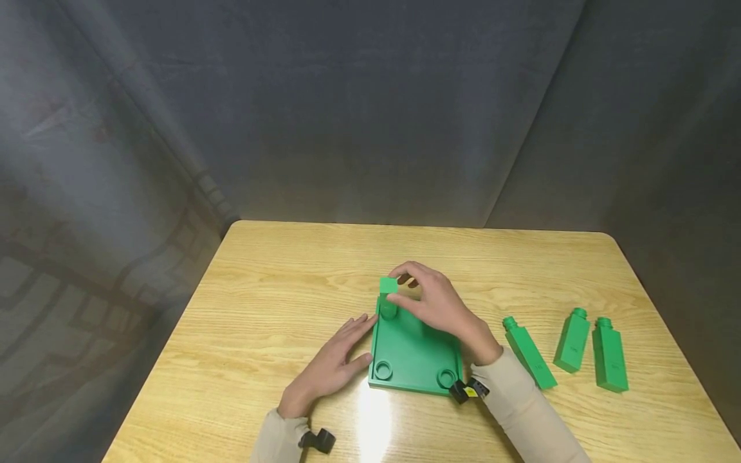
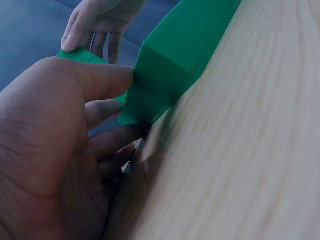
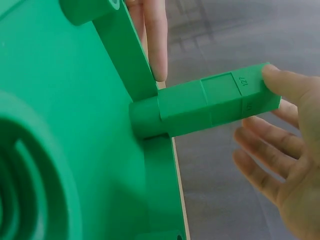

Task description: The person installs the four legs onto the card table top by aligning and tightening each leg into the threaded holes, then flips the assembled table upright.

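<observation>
A green square panel (image 1: 413, 352) with raised rims and round threaded sockets lies on the table. One green block-shaped leg (image 1: 388, 287) stands upright in its far left corner, its lower end at the socket there. My right hand (image 1: 437, 302) pinches the leg's top between thumb and fingers, as the right wrist view shows on the leg (image 3: 215, 100), marked 127. With fingers extended, my left hand (image 1: 332, 360) rests along the panel's left edge, thumb near the front left socket (image 1: 383, 370). In the left wrist view its thumb touches the panel's side (image 2: 160, 75).
Three more green legs with threaded ends lie to the right: one slanted leg (image 1: 530, 355) beside the right sleeve, a middle leg (image 1: 572, 342) and an outer leg (image 1: 610, 355). A front right socket (image 1: 446, 378) shows near the right wrist camera (image 1: 460, 391). Grey curtains (image 1: 370, 128) hang behind.
</observation>
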A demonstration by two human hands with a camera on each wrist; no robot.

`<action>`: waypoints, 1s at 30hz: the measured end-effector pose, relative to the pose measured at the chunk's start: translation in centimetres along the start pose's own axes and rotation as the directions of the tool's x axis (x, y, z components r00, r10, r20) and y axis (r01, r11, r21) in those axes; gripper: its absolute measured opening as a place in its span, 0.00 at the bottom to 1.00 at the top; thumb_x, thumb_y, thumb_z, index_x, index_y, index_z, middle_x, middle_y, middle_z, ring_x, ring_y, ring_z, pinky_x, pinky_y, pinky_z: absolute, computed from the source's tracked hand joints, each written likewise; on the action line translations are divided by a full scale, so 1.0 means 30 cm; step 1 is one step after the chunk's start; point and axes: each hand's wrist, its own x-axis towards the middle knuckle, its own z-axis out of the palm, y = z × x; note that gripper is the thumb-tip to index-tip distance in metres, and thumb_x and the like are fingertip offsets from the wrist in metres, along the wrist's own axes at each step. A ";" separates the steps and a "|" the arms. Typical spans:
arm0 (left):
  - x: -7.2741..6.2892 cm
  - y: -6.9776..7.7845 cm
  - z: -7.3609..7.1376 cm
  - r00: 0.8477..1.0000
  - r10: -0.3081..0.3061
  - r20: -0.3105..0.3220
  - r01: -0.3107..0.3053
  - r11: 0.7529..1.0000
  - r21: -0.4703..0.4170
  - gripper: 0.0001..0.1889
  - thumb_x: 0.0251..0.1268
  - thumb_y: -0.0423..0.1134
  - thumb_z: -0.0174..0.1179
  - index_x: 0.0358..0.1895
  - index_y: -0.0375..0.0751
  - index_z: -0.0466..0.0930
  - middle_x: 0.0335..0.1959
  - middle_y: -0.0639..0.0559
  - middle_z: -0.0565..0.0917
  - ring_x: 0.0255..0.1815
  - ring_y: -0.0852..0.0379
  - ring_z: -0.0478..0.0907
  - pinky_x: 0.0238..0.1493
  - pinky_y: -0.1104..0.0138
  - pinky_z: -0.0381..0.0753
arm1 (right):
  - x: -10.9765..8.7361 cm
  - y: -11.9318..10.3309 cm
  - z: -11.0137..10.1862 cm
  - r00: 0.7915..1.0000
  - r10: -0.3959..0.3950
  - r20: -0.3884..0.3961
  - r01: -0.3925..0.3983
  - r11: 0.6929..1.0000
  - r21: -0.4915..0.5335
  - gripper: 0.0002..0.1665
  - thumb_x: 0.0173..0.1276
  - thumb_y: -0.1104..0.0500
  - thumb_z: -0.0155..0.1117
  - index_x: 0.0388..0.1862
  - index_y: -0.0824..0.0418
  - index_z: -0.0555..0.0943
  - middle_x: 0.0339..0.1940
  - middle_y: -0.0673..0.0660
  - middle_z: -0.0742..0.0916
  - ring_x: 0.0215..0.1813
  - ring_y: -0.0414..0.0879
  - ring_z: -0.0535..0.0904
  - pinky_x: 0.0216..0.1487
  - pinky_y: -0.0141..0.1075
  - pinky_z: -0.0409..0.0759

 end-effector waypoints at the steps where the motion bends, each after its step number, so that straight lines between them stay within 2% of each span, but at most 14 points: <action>1: 0.000 0.000 0.000 1.000 -0.002 0.001 0.002 1.000 0.000 0.36 0.86 0.46 0.59 0.90 0.48 0.60 0.88 0.44 0.66 0.90 0.36 0.58 0.89 0.35 0.51 | 0.000 -0.001 0.000 1.000 0.006 -0.009 -0.006 1.000 -0.005 0.20 0.76 0.54 0.79 0.62 0.56 0.85 0.59 0.54 0.90 0.57 0.54 0.89 0.58 0.57 0.91; 4: 0.001 -0.001 0.002 1.000 -0.005 0.003 0.005 1.000 -0.001 0.36 0.86 0.47 0.58 0.90 0.49 0.60 0.88 0.44 0.66 0.90 0.36 0.58 0.89 0.35 0.51 | 0.001 -0.003 0.000 1.000 0.017 -0.011 -0.017 1.000 -0.007 0.23 0.73 0.53 0.82 0.61 0.57 0.84 0.57 0.54 0.90 0.56 0.55 0.89 0.57 0.58 0.91; 7: -0.001 -0.001 0.002 1.000 -0.011 0.004 0.011 1.000 -0.002 0.36 0.87 0.47 0.58 0.91 0.49 0.60 0.88 0.44 0.65 0.90 0.36 0.57 0.89 0.35 0.51 | 0.000 -0.001 -0.001 1.000 0.017 0.009 -0.017 1.000 -0.003 0.27 0.74 0.52 0.81 0.67 0.55 0.84 0.61 0.54 0.90 0.58 0.54 0.88 0.58 0.58 0.91; 11: -0.002 -0.003 0.002 1.000 -0.009 0.002 0.009 1.000 0.004 0.36 0.86 0.47 0.58 0.91 0.48 0.60 0.88 0.44 0.65 0.90 0.36 0.57 0.90 0.36 0.50 | -0.008 0.003 -0.007 0.998 -0.012 0.068 0.009 0.999 0.036 0.31 0.82 0.53 0.72 0.81 0.51 0.78 0.70 0.55 0.87 0.64 0.55 0.85 0.63 0.62 0.88; 14: -0.001 -0.006 0.003 1.000 -0.005 0.002 0.005 1.000 0.008 0.36 0.87 0.47 0.58 0.91 0.48 0.59 0.88 0.44 0.65 0.90 0.37 0.57 0.90 0.37 0.50 | -0.010 0.003 -0.011 0.992 -0.040 0.117 0.031 0.996 0.080 0.30 0.87 0.56 0.63 0.84 0.48 0.76 0.76 0.56 0.84 0.73 0.57 0.82 0.71 0.65 0.83; 17: 0.000 -0.006 0.003 1.000 -0.007 0.003 0.007 1.000 0.009 0.36 0.87 0.47 0.58 0.91 0.48 0.59 0.88 0.44 0.65 0.90 0.37 0.57 0.90 0.37 0.51 | -0.009 0.003 -0.010 0.989 -0.049 0.136 0.036 0.995 0.096 0.27 0.90 0.56 0.58 0.83 0.48 0.77 0.78 0.55 0.83 0.75 0.56 0.81 0.73 0.66 0.81; 21: -0.001 -0.003 0.002 1.000 -0.016 0.005 0.016 1.000 0.007 0.36 0.87 0.47 0.58 0.91 0.49 0.60 0.89 0.44 0.65 0.90 0.37 0.57 0.90 0.36 0.51 | -0.007 0.005 -0.006 0.993 -0.026 0.114 0.015 0.996 0.092 0.24 0.91 0.55 0.58 0.80 0.51 0.80 0.76 0.54 0.84 0.68 0.53 0.85 0.67 0.59 0.87; 25: -0.001 -0.001 0.001 1.000 -0.021 0.004 0.021 1.000 0.005 0.36 0.87 0.48 0.58 0.90 0.48 0.60 0.88 0.43 0.65 0.90 0.36 0.57 0.90 0.36 0.51 | -0.008 0.006 0.000 0.998 0.000 0.058 -0.003 0.998 0.056 0.21 0.87 0.55 0.66 0.74 0.56 0.82 0.71 0.54 0.87 0.63 0.52 0.87 0.60 0.52 0.91; 30: -0.002 -0.003 0.002 1.000 -0.015 0.001 0.015 1.000 0.002 0.36 0.86 0.47 0.58 0.90 0.47 0.60 0.88 0.42 0.65 0.90 0.36 0.57 0.90 0.36 0.51 | -0.009 -0.001 0.007 0.999 0.024 -0.021 -0.024 1.000 0.013 0.19 0.78 0.55 0.77 0.64 0.55 0.86 0.60 0.52 0.90 0.57 0.50 0.89 0.54 0.47 0.92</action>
